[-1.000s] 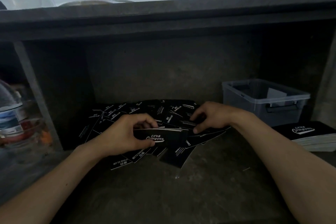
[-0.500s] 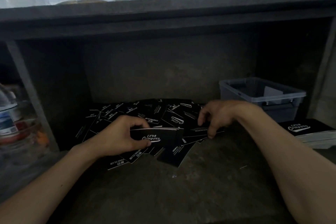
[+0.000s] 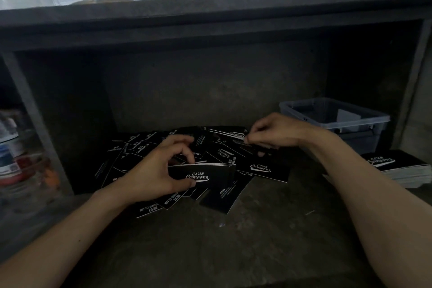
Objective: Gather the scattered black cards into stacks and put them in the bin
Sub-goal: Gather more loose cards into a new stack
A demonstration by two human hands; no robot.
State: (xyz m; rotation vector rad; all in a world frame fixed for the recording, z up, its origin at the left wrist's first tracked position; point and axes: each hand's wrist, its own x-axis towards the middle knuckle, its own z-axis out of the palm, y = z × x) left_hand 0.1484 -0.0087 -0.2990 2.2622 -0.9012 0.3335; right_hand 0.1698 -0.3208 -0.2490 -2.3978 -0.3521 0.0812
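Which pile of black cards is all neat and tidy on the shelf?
The pile at the far right, by the bin; the middle cards lie scattered.

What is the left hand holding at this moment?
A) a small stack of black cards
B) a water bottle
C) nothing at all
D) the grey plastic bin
A: the left hand grips a small stack of black cards, white Club Camping print facing the camera, while the right hand pinches a loose card in the scattered pile behind.
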